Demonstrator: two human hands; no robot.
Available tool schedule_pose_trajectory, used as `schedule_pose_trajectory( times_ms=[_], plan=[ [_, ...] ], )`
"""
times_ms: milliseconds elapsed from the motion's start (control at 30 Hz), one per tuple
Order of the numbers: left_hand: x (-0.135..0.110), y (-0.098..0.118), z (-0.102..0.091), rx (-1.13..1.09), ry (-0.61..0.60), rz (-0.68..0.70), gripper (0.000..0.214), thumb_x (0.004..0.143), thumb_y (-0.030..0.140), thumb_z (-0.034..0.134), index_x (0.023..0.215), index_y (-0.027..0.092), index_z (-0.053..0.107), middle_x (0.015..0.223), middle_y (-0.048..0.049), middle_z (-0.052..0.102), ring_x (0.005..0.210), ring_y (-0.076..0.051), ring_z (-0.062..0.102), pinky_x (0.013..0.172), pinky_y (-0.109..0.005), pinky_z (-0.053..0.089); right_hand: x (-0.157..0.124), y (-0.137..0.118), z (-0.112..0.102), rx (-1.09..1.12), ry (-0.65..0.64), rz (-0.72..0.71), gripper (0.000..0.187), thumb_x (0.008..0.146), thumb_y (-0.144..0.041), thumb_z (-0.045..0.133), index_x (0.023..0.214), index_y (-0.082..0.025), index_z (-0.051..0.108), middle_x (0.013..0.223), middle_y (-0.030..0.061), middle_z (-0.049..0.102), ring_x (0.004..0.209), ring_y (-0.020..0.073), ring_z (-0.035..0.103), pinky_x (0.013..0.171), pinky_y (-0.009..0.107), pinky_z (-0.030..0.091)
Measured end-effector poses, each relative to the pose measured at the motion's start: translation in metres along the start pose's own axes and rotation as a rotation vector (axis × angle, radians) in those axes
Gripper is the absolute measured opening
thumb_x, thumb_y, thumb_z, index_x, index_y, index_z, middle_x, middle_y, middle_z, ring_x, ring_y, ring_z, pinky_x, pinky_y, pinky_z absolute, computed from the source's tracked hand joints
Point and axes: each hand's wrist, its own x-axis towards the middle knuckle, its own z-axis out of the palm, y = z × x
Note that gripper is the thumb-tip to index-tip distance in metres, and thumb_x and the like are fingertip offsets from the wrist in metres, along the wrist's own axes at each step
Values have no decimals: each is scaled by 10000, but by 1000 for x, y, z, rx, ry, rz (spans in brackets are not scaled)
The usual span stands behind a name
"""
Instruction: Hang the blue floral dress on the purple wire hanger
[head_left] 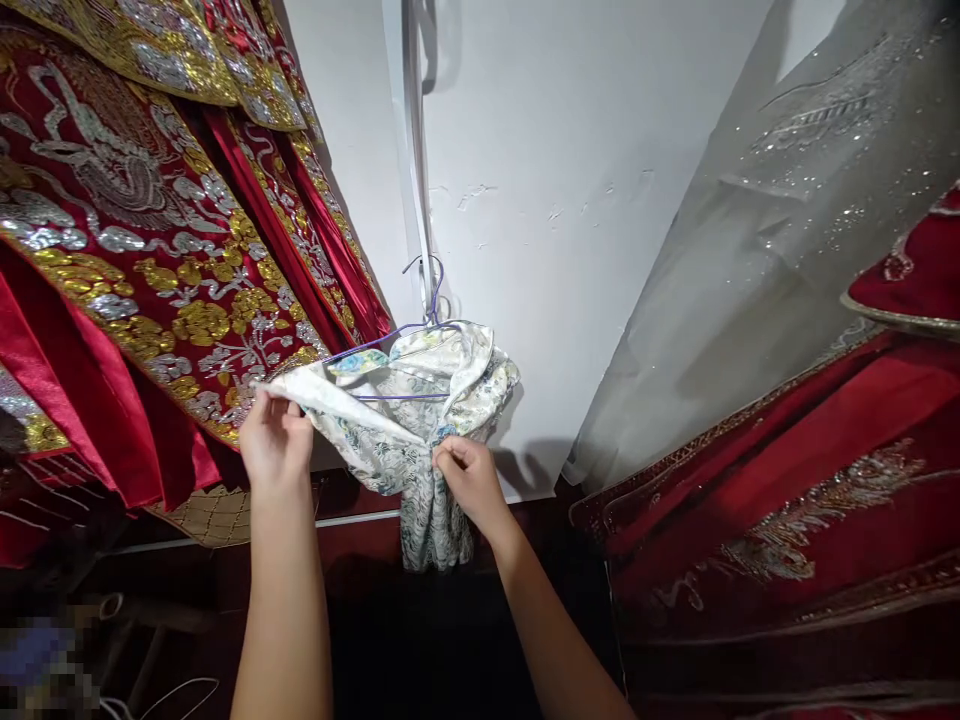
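A light floral dress (437, 520) hangs in the middle of the view on a thin purple wire hanger (409, 397). The hanger's hook is at the lower end of a grey-white metal strip (411, 150) in front of the wall. My left hand (276, 440) pinches the dress's collar edge and holds it out to the left, with the white inner side showing. My right hand (469, 480) is closed on the front of the dress near the base of the neckline, thumb against fingers. The cloth below my right hand falls in gathered folds.
Red garments with gold and silver embroidery (210, 320) hang at the left. Sheer sparkling white cloth (750, 230) and more red embroidered garments (795, 480) are at the right. Behind stands a white wall (570, 120). A stool-like frame (150, 640) is at the lower left.
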Motion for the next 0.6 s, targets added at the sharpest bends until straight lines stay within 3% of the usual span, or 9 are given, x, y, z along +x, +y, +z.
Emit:
schedule_pose_trajectory(
  times_ms=[67,167,267,367,400,500,600],
  plan=[
    [-3,-13,-22,-132,35,-313,239,982,215,381,957,157,611,898,-87,700,973,-182,667,968,-385,505,-14,-2,-1,66,-19,8,251,854,-277,526,617,-196,509,584,-34,406,565,121,379,546,260,286],
    [-31,-47,-41,-135,99,-489,265,981,189,362,851,175,593,849,-75,707,947,-158,681,978,-383,502,-23,-1,-6,154,24,78,238,854,-296,535,640,-192,551,552,-42,388,526,115,358,520,262,263],
    [-68,-84,-45,-32,64,-538,214,943,167,460,788,171,608,796,-43,694,841,-123,681,954,-341,503,-22,-1,-18,190,79,122,228,841,-293,521,638,-196,558,537,-38,406,508,115,366,510,261,276],
    [-94,-107,-41,40,2,-533,64,845,151,617,802,161,664,800,-17,698,792,-110,661,906,-282,497,-23,-4,-30,154,66,125,222,828,-268,500,623,-202,555,517,-34,413,496,118,376,500,260,277],
    [-100,-110,-39,68,-40,-531,13,804,154,670,799,153,681,801,-17,701,785,-113,652,886,-269,494,-24,-5,-32,139,46,128,220,821,-255,495,618,-203,558,508,-34,413,490,118,377,495,260,273],
    [-109,-106,-34,157,-203,-540,121,699,173,792,772,112,717,789,-36,704,782,-143,631,826,-258,486,-30,-2,-37,89,-62,164,221,807,-224,494,605,-198,580,491,-35,413,473,112,367,487,256,263],
    [-116,-93,-27,226,-373,-501,181,739,269,791,816,116,734,848,-55,712,855,-171,634,846,-274,481,-32,10,-40,44,-225,249,239,821,-232,507,600,-194,590,493,-32,430,467,110,372,484,250,275]
  ],
)
